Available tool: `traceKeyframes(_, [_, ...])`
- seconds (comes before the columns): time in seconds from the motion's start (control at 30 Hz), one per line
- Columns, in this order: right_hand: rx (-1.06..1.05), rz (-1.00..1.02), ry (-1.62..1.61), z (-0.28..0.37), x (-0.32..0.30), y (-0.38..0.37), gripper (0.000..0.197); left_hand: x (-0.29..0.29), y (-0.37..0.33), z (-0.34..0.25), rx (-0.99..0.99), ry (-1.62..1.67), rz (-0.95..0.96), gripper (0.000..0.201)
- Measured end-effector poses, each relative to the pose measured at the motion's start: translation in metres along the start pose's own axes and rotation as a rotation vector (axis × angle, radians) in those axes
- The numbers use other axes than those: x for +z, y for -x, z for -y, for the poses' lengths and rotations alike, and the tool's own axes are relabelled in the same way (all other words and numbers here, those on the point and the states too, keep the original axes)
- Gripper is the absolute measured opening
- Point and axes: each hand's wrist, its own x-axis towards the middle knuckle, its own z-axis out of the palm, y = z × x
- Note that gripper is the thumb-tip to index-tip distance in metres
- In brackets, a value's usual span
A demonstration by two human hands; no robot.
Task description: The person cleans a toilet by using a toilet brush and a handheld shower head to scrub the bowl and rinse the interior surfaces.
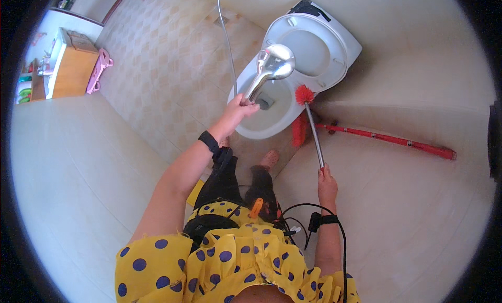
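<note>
Both hands grip tools: left a shower head, right a red toilet brush over the toilet bowl.

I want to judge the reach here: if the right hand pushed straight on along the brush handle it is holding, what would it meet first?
Most likely the toilet bowl. The right hand grips the toilet brush, whose red head sits at the bowl's rim. Depth is unclear, so contact cannot be confirmed.
</note>
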Motion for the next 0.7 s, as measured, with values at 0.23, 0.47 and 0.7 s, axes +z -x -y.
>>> traceKeyframes(0.23, [0.049,0.005,-0.058,-0.03,0.048,0.01,0.038,0.016,-0.011,0.013,0.113,-0.025,-0.095,0.029])
traceKeyframes(0.47, [0.005,-0.02,-0.115,-0.069,0.091,0.015,0.037,0.024,-0.008,0.025,0.154,-0.098,-0.095,0.032])
traceKeyframes(0.7, [0.036,0.012,-0.077,-0.096,0.142,0.028,0.033,0.038,0.01,0.031,0.226,-0.126,-0.085,0.033])
